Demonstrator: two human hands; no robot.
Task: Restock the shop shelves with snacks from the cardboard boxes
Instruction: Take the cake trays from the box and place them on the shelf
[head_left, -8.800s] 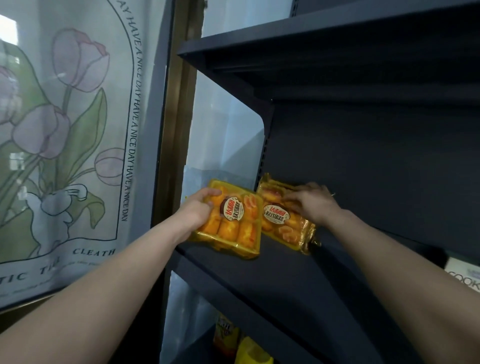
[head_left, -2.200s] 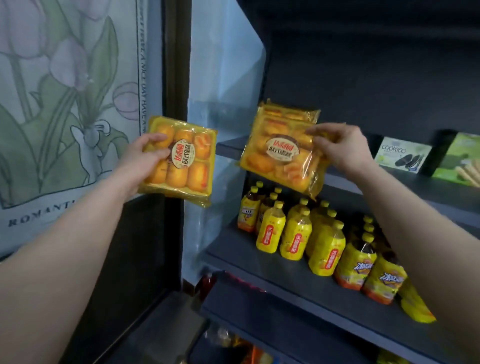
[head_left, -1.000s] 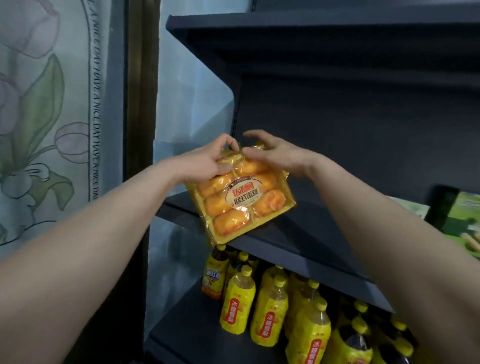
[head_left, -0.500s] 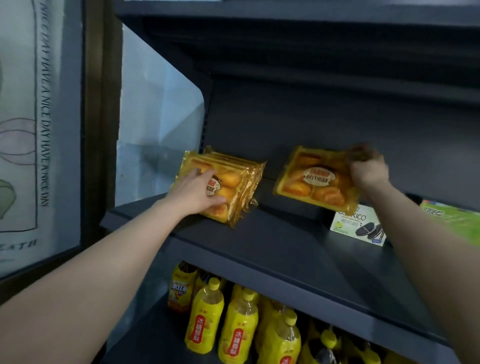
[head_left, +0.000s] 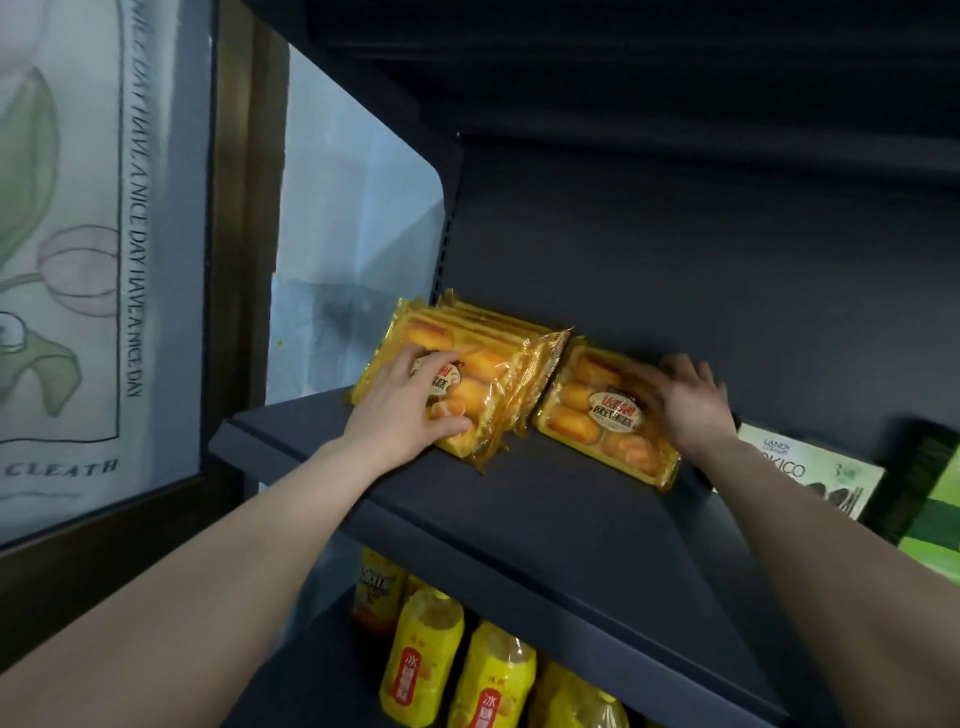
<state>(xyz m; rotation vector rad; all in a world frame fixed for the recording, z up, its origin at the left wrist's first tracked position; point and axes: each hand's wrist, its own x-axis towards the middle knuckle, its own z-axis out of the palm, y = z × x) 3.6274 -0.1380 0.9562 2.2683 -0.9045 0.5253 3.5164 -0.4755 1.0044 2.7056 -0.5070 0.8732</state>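
Left hand (head_left: 405, 410), fingers flat, steadies shelved cake packs (head_left: 498, 358); right hand (head_left: 685, 400), fingers spread, seats another pack (head_left: 587, 410); much shelf (head_left: 519, 519) is unfilled.

Dim, shadowy interior; daylight left; wide-angle edge warping.

Shelf (head_left: 519, 525) front free; cookie box (head_left: 800, 475) blocks right.

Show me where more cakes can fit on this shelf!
Free: the bare front of the dark metal shelf, before the yellow plastic cake packs. Crowded: the back left with packs, the right by the white cardboard cookie box.
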